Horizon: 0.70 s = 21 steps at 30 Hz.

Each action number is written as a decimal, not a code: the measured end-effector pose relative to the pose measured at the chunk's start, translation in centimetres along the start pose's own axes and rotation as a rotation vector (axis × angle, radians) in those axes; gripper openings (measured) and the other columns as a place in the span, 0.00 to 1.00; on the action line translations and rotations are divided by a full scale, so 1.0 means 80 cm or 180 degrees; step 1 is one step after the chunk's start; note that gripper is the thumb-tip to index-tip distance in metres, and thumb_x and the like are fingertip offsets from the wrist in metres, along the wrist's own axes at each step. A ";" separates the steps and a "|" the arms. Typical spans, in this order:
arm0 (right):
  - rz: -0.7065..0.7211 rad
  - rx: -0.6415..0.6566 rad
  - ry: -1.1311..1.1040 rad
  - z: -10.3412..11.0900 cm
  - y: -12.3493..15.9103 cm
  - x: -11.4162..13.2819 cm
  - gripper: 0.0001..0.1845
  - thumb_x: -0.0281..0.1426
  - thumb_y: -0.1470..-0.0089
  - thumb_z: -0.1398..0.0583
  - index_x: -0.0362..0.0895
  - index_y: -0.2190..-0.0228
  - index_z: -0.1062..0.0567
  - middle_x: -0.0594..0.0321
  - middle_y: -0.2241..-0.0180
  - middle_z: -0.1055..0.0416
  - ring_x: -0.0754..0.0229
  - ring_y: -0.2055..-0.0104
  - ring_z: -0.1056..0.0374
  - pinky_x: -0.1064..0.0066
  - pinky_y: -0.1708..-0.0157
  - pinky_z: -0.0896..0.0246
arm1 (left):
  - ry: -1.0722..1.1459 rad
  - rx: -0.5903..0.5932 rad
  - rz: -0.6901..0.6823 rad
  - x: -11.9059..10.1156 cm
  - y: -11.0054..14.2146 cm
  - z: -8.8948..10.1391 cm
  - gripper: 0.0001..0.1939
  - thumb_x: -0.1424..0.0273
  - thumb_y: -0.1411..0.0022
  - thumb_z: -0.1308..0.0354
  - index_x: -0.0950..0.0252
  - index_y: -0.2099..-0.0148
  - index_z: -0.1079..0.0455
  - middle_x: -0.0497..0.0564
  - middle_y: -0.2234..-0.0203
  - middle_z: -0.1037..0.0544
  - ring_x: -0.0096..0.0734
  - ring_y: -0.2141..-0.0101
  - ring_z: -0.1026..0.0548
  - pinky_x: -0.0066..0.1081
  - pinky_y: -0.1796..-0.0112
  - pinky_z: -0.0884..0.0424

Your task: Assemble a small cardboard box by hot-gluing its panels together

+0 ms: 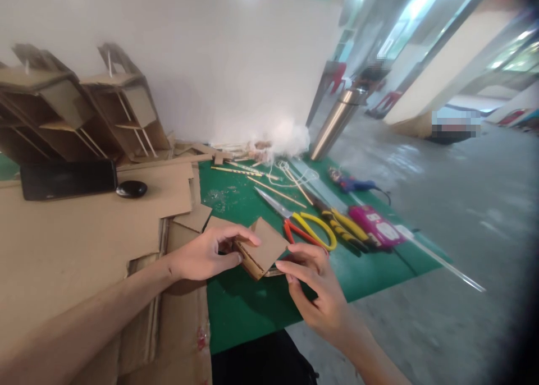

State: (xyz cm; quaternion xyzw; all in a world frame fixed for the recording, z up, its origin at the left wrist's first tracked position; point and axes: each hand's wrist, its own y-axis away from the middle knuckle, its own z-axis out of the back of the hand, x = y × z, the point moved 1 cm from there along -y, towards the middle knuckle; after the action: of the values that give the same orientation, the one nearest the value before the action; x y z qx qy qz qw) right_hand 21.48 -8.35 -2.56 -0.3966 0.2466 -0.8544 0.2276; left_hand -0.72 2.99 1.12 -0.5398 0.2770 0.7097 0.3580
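A small folded cardboard piece [263, 249] is held just above the green mat [252, 306], between the two hands, a little below the middle of the view. It is gripped from 9 o'clock by the left hand [202, 255], whose fingers [244, 239] are curled over its top edge with the thumb underneath, closed on the layers rather than spread. From 5 o'clock it is met by the right hand [320, 289], whose fingertips [290, 271] are pressed against the lower corner, fingers close together and only slightly bent. The step in hand appears to be the pressing or aligning of stacked layers; it would be done best with even pressure kept along the edges and the corners held square (whether glue lies between the layers cannot be told). At 2 o'clock from the piece, scissors [303, 225] with red and yellow handles are lying on the mat, with yellow-handled pliers [345, 228] and a pink tool [377, 228] beyond them. At 12 o'clock, thin wooden sticks [273, 191] are scattered. At 9 o'clock, flat cardboard sheets [84, 233] are spread, with a dark phone [67, 178] resting on them.
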 end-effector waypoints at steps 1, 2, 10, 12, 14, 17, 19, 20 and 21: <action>-0.0029 0.0028 0.0002 0.000 0.000 -0.001 0.26 0.14 0.40 0.49 0.51 0.49 0.30 0.56 0.49 0.44 0.63 0.59 0.30 0.68 0.61 0.28 | 0.0011 0.0004 0.0003 0.000 0.000 0.000 0.16 0.77 0.40 0.44 0.61 0.50 0.28 0.50 0.56 0.24 0.30 0.62 0.27 0.29 0.61 0.32; -0.0078 0.0042 0.0014 0.000 0.000 -0.003 0.26 0.15 0.40 0.49 0.52 0.48 0.31 0.56 0.48 0.44 0.62 0.57 0.30 0.68 0.60 0.28 | 0.0014 0.0008 0.0004 0.000 0.000 0.000 0.16 0.77 0.40 0.44 0.61 0.50 0.28 0.50 0.56 0.24 0.30 0.62 0.27 0.29 0.61 0.32; -0.0664 0.0055 -0.0436 -0.006 0.004 -0.007 0.32 0.18 0.41 0.48 0.55 0.40 0.42 0.52 0.42 0.44 0.50 0.37 0.43 0.55 0.45 0.31 | -0.0035 -0.0001 0.0010 -0.001 -0.002 0.001 0.16 0.77 0.42 0.44 0.62 0.51 0.28 0.51 0.56 0.24 0.32 0.60 0.27 0.30 0.60 0.32; -0.0706 0.0119 -0.0538 -0.008 0.004 -0.007 0.33 0.18 0.41 0.49 0.55 0.39 0.42 0.53 0.42 0.44 0.52 0.37 0.42 0.56 0.44 0.32 | 0.0002 -0.0005 -0.0010 0.000 -0.002 0.001 0.16 0.77 0.42 0.43 0.61 0.52 0.27 0.51 0.55 0.24 0.33 0.58 0.26 0.31 0.59 0.31; -0.0726 0.0169 -0.0576 -0.009 0.003 -0.008 0.34 0.17 0.41 0.49 0.55 0.38 0.43 0.53 0.42 0.45 0.52 0.38 0.41 0.57 0.45 0.31 | 0.0034 0.0014 -0.0003 0.001 -0.001 0.001 0.16 0.77 0.42 0.43 0.61 0.51 0.27 0.51 0.55 0.24 0.34 0.57 0.26 0.31 0.58 0.31; -0.0743 0.0214 -0.0552 -0.008 0.000 -0.007 0.35 0.17 0.41 0.49 0.55 0.37 0.46 0.53 0.42 0.45 0.52 0.39 0.39 0.58 0.44 0.31 | 0.0040 0.0019 0.0005 0.003 -0.001 0.002 0.17 0.78 0.42 0.43 0.61 0.51 0.27 0.51 0.55 0.24 0.33 0.58 0.27 0.30 0.59 0.32; -0.0771 0.0262 -0.0554 -0.008 -0.003 -0.007 0.35 0.17 0.41 0.49 0.54 0.37 0.46 0.53 0.42 0.44 0.53 0.39 0.38 0.58 0.44 0.32 | 0.0063 0.0034 -0.0001 0.004 -0.001 0.002 0.16 0.78 0.42 0.43 0.61 0.51 0.27 0.51 0.55 0.25 0.33 0.59 0.27 0.30 0.60 0.32; -0.0787 0.0290 -0.0571 -0.009 -0.005 -0.007 0.34 0.17 0.41 0.49 0.54 0.37 0.46 0.53 0.42 0.43 0.53 0.39 0.38 0.58 0.43 0.33 | 0.0089 0.0042 0.0000 0.004 -0.001 0.002 0.16 0.78 0.41 0.43 0.61 0.51 0.27 0.51 0.55 0.25 0.33 0.59 0.27 0.30 0.60 0.32; -0.0794 0.0313 -0.0595 -0.009 -0.006 -0.007 0.34 0.17 0.41 0.50 0.54 0.38 0.46 0.53 0.42 0.43 0.53 0.39 0.37 0.58 0.43 0.33 | 0.0112 0.0051 0.0002 0.004 -0.001 0.002 0.16 0.77 0.41 0.43 0.61 0.51 0.27 0.51 0.55 0.25 0.32 0.59 0.27 0.30 0.60 0.32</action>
State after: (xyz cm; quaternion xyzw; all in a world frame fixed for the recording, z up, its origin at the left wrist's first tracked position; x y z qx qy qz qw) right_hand 21.13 -7.46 -3.01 -0.4904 0.1311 -0.8464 0.1609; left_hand -0.81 3.24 0.87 -0.5492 0.2891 0.6980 0.3572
